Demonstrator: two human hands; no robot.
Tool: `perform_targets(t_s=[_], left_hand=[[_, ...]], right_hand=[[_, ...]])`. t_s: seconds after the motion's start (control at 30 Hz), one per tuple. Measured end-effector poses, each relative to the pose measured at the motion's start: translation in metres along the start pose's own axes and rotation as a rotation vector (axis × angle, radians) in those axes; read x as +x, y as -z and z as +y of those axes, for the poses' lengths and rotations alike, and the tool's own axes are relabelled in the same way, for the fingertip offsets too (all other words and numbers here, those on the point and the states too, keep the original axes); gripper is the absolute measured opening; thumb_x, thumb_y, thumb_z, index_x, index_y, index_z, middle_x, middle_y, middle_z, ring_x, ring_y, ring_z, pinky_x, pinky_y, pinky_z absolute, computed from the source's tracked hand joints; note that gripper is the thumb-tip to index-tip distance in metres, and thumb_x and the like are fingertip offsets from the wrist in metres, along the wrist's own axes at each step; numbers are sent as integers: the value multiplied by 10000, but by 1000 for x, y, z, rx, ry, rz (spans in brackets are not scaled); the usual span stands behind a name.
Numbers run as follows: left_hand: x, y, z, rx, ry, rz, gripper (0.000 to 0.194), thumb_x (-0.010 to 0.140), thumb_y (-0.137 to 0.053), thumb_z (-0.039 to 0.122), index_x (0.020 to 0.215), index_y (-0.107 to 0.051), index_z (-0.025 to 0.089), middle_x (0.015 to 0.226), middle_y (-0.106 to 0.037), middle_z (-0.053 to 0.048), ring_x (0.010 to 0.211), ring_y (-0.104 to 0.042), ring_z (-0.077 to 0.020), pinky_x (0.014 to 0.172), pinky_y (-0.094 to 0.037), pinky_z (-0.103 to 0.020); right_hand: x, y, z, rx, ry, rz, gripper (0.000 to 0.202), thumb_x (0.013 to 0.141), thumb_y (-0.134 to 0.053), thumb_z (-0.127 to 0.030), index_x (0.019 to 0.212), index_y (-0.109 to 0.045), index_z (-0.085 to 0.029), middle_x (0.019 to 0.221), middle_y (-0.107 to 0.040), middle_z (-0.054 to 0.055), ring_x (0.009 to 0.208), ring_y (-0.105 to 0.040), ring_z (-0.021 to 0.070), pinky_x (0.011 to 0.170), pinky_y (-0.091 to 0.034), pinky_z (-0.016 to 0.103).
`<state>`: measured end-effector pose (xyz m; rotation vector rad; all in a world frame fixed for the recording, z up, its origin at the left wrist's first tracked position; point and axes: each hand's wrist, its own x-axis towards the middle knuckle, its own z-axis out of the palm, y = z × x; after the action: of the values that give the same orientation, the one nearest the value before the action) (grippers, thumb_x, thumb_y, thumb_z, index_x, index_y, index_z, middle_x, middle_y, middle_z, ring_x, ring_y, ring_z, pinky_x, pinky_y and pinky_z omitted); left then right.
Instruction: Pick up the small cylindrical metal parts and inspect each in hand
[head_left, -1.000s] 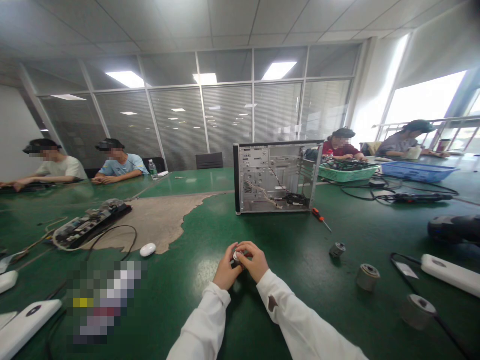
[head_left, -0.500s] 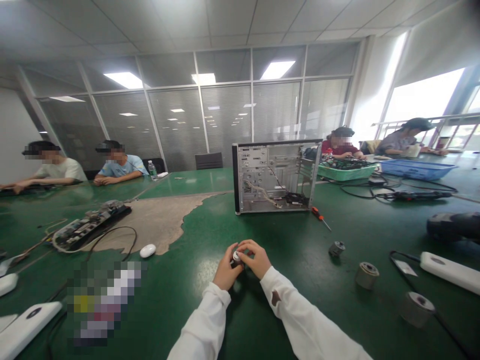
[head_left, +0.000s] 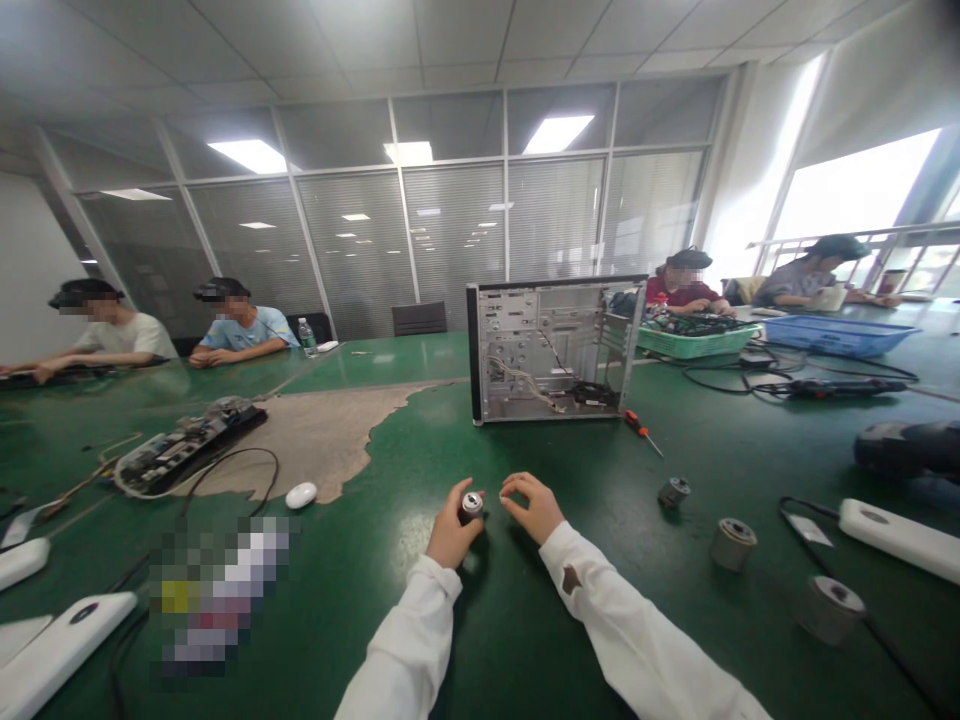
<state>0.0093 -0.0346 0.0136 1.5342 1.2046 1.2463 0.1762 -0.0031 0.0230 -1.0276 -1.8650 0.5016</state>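
Fingers and thumb of my left hand (head_left: 451,530) wrap round a small metal motor (head_left: 472,506), a short cylinder with its round end facing up. To the right of it, and apart from it, my right hand (head_left: 534,508) is raised with thumb and index finger pinched together. A tiny pale bit seems to show at those fingertips, too small to name. Three similar metal cylinders stand off to the right: a small one (head_left: 674,492), a mid-sized one (head_left: 733,545) and a larger one (head_left: 831,610).
An open computer case (head_left: 555,350) stands ahead, with a screwdriver (head_left: 643,433) beside it. Green (head_left: 697,343) and blue baskets (head_left: 840,336) and cables lie back right. A circuit board (head_left: 191,445), a white mouse-like object (head_left: 301,495) and power strips are leftward. Several people sit around the table.
My right hand has drawn away from the motor to the right, fingers still pinched. My left hand keeps holding the motor, whose top now shows. The view has shifted slightly.
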Motion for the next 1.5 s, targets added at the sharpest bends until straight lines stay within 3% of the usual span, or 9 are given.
perform_targets(t_s=[0.1, 0.3, 0.5, 0.87, 1.1, 1.5], left_hand=[[1, 3, -2, 16, 6, 22, 600, 580, -496, 20, 1146, -359, 165, 1071, -571, -84, 970, -533, -166, 896, -352, -316], [1, 5, -6, 57, 1, 21, 612, 577, -492, 20, 1157, -348, 151, 1064, -570, -91, 969, -531, -169, 912, -335, -328], [1, 6, -12, 61, -9, 27, 647, 543, -443, -41, 1152, -375, 169, 1062, -570, -75, 1002, -514, -170, 932, -311, -333], [4, 6, -15, 6, 44, 114, 620, 518, -387, -81, 1059, -490, 203, 1014, -594, -27, 1011, -507, -168, 953, -291, -340], [3, 3, -13, 62, 15, 108, 605, 528, -367, -81, 1060, -488, 182, 981, -604, -38, 977, -525, -158, 940, -299, -341], [7, 6, -5, -1, 76, 146, 568, 482, -339, -106, 945, -541, 154, 949, -609, -43, 895, -555, -145, 857, -389, -302]], right_hand=[[-4, 1, 15, -136, -14, -99, 76, 647, -557, -217, 680, -626, -210, 863, -588, 34, 856, -513, 166, 789, -374, 316], [-11, 6, 25, -354, -73, -267, 165, 660, -532, -226, 801, -616, -248, 962, -578, 28, 934, -477, 186, 774, -359, 326], [-20, 12, 31, -450, -104, -287, 314, 698, -448, -169, 979, -547, -271, 1082, -531, 25, 1003, -433, 179, 807, -323, 334], [-17, 14, 32, -438, -142, -284, 308, 669, -459, -160, 927, -572, -283, 1060, -541, 10, 973, -442, 184, 779, -319, 338], [-17, 15, 28, -444, -154, -278, 301, 665, -463, -161, 918, -575, -279, 1058, -543, 7, 978, -438, 186, 782, -317, 340], [-18, 14, 30, -458, -128, -264, 297, 667, -459, -155, 908, -571, -288, 1027, -551, 7, 957, -440, 187, 776, -308, 338]])
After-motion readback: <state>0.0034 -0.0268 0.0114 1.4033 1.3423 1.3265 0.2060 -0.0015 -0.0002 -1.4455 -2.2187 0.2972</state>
